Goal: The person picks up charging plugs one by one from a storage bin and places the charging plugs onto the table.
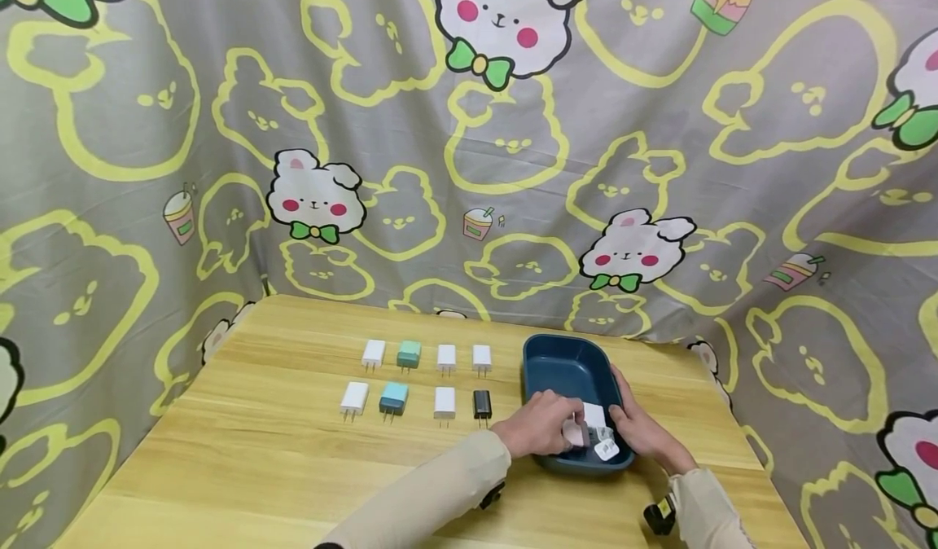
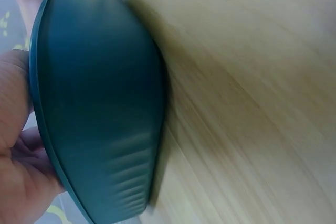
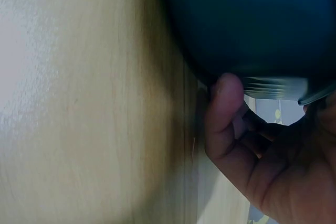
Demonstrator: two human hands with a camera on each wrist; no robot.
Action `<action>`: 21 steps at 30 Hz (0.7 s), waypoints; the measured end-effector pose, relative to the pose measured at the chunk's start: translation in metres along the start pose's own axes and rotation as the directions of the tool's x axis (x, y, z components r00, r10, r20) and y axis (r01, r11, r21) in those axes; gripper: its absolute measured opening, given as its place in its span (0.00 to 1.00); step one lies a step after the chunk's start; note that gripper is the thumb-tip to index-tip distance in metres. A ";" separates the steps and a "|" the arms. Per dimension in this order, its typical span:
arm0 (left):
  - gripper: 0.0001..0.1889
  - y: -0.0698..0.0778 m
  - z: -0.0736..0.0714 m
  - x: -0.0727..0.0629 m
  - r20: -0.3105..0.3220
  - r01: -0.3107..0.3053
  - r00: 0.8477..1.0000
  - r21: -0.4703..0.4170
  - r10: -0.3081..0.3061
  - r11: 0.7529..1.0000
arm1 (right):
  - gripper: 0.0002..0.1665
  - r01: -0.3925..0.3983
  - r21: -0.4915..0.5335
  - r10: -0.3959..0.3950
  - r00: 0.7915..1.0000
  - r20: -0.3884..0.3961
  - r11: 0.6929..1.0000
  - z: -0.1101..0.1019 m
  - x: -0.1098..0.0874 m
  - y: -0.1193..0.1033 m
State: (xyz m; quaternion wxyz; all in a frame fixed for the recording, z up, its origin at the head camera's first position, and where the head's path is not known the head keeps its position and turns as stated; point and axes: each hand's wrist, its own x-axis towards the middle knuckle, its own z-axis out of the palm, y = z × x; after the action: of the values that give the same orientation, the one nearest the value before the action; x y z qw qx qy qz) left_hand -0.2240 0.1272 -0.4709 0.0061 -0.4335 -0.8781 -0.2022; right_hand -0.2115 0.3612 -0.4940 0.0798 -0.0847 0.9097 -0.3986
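Observation:
My left hand (image 1: 538, 424) reaches over the near left rim of a dark blue plastic basin (image 1: 538, 362). Inside, its fingers and thumb pinch a pale pinkish charger plug (image 1: 575, 434). Beside that plug lie a white charger (image 1: 593, 415) and a smaller white one with grey print (image 1: 607, 450). My right hand (image 1: 648, 432) grips the basin's right wall, thumb at the rim. In the right wrist view, a fingertip of the right hand (image 3: 283, 166) presses low against the outer wall. From the left wrist view, the basin's wall hides the held plug.
Left of the basin, charger plugs stand in two rows, prongs toward me: several white ones (image 1: 444, 402), a green one (image 1: 409, 354), a blue one (image 1: 393, 398) and a black one (image 1: 481, 404). A patterned curtain (image 1: 513, 166) hangs behind the wooden table (image 1: 256, 451).

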 end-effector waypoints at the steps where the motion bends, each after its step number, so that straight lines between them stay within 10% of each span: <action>1: 0.14 -0.001 -0.001 -0.001 -0.012 -0.004 1.000 -0.002 0.004 1.000 | 0.42 -0.003 0.000 0.003 1.000 0.002 1.000 0.000 0.000 0.001; 13: 0.15 -0.005 -0.020 -0.008 -0.129 0.006 0.992 -0.075 -0.016 0.997 | 0.42 -0.020 0.011 0.020 1.000 0.014 1.000 -0.002 0.000 0.001; 21: 0.16 -0.003 -0.038 -0.015 -0.062 -0.024 0.998 -0.107 0.017 0.994 | 0.42 -0.021 0.017 0.020 0.999 0.025 1.000 -0.002 -0.001 0.001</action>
State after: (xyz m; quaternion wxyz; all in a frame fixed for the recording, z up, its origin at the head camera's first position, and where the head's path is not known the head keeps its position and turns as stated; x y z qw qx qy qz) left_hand -0.2239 0.1004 -0.4396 0.0116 -0.4358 -0.8608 -0.2626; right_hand -0.2110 0.3637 -0.4931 0.0961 -0.0796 0.9061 -0.4043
